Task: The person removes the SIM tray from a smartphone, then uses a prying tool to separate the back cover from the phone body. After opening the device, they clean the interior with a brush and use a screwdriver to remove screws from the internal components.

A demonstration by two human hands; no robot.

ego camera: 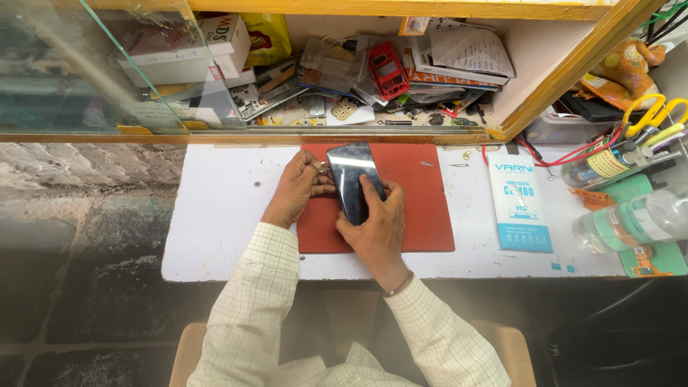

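One black, glossy, flat rectangular phone [353, 180] is held just above the one red rectangular work mat [423, 201], near the mat's upper left part. The phone's lower half is gripped by the right hand [376, 222], whose fingers are wrapped narrowly around its edges, the index finger laid along the screen. The phone's upper left edge is touched by the left hand [297, 188]; its fingertips are pinched close together at that edge, and something small and pale is seen between them, too small to be identified. Both wrists are covered by two cream checked sleeves.

The mat is laid on one white painted tabletop [215, 215]. To the right of the mat, well apart from the phone, one white and blue flat packet [519, 208] is lying. Further right, two clear plastic bottles [631, 222] are lying on their sides, and one pair of yellow-handled scissors [652, 111] is stood among tools. Behind the table, one yellow-framed wooden shelf [559, 79] is filled with loose parts, among them one red phone frame [388, 69].
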